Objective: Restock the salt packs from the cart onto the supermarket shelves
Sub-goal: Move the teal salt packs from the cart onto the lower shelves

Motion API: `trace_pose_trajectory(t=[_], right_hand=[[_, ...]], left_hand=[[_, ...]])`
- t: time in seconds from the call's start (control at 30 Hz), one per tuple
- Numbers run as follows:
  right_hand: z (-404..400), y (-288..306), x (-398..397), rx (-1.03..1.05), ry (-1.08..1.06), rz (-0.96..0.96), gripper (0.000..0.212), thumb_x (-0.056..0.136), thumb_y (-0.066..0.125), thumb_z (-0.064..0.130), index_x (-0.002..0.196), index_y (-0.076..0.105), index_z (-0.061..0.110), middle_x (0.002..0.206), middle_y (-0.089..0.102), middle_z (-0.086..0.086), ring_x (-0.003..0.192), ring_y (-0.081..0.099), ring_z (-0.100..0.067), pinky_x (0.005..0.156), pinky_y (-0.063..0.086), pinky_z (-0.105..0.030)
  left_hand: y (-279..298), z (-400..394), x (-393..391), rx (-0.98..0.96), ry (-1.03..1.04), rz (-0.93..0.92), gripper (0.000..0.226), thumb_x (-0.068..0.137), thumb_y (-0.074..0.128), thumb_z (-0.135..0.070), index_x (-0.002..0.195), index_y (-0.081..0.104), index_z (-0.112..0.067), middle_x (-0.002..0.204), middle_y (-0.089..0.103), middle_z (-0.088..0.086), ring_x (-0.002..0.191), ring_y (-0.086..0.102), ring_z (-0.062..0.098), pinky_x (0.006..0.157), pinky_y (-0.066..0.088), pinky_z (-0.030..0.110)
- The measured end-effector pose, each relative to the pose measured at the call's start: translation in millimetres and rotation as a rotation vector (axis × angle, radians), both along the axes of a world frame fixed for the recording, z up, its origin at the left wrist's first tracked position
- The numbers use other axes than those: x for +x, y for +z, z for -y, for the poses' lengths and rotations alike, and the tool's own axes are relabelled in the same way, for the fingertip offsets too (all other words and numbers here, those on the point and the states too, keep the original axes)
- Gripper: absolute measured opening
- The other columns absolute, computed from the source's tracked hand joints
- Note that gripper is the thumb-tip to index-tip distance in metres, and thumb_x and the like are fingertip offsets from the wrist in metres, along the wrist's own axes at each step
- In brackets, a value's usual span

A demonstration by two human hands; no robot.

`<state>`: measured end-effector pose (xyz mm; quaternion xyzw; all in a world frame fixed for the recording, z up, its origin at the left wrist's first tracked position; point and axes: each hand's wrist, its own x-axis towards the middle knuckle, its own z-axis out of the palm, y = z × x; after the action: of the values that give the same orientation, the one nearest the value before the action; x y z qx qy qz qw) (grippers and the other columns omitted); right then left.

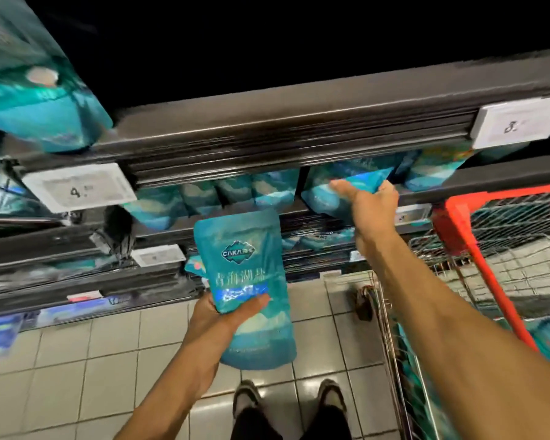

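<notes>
Head view: the left hand (218,315) is raised at centre with the forearm angled up from the lower left, thumb across the front and fingers curled behind a teal salt pack (248,281), which it holds upright, label facing the camera, in front of the shelves. The right arm stretches far forward and up to the right; the right hand (367,201) grips a second salt pack (340,193) at the edge of the middle shelf (489,179), thumb spread to the left, fingers wrapped over the pack's top right corner. More teal packs (235,192) stand in a row on that shelf to the left. The wire cart (458,249) with red frame stands at right on the tiled floor (77,360).
</notes>
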<state>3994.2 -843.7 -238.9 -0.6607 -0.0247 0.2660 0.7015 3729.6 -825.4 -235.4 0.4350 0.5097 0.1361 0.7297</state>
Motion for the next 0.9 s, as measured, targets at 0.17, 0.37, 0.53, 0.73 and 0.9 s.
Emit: trace_pose_trajectory(t=[0.17,0.37,0.53,0.73,0.9], right_hand=[[-28.3,-12.0,4.8,-0.017,0.071,0.096,0.028,0.072,0.075,-0.013,0.07,0.056,0.008,0.074,0.063,-0.007,0.071,0.063,-0.015,0.067,0.06,-0.043],[-41.2,-20.0,-2.0,-0.065,0.328,0.216,0.035,0.081,0.069,-0.011,0.072,0.059,0.021,0.055,0.064,0.023,0.055,0.062,0.008,0.057,0.049,-0.013],[-33.8,-16.7,8.3,-0.234,0.419,0.315,0.011,0.085,0.075,0.006,0.086,0.064,0.004,0.073,0.073,0.007,0.06,0.065,0.001,0.058,0.054,-0.016],[-32.3,-14.4,9.9,-0.281,0.528,0.308,0.014,0.083,0.079,0.012,0.093,0.071,0.017,0.077,0.07,0.016,0.06,0.065,0.011,0.054,0.046,-0.004],[-24.7,-12.6,8.7,-0.27,0.541,0.32,0.018,0.076,0.086,0.013,0.087,0.072,0.011,0.075,0.076,0.012,0.073,0.072,0.0,0.062,0.057,-0.018]], left_hand=[[-15.8,3.0,-2.8,-0.048,0.026,0.035,0.044,0.05,0.086,-0.025,0.092,0.078,-0.019,0.099,0.076,0.013,0.091,0.074,0.031,0.078,0.061,0.04],[-32.4,2.7,-5.2,-0.085,0.059,0.01,0.047,0.045,0.089,-0.028,0.09,0.077,-0.018,0.096,0.076,0.013,0.087,0.074,0.031,0.075,0.061,0.041],[-35.2,5.2,-5.7,-0.099,0.021,-0.016,0.049,0.046,0.09,-0.035,0.092,0.076,-0.025,0.099,0.077,0.008,0.09,0.074,0.027,0.087,0.056,0.045],[-33.1,5.9,0.6,-0.105,0.004,-0.011,0.046,0.049,0.089,-0.034,0.093,0.075,-0.028,0.101,0.077,0.006,0.093,0.074,0.025,0.09,0.055,0.046],[-31.2,1.2,8.5,-0.075,-0.006,0.002,0.047,0.05,0.089,-0.033,0.095,0.076,-0.026,0.101,0.077,0.006,0.094,0.074,0.026,0.092,0.054,0.048]])
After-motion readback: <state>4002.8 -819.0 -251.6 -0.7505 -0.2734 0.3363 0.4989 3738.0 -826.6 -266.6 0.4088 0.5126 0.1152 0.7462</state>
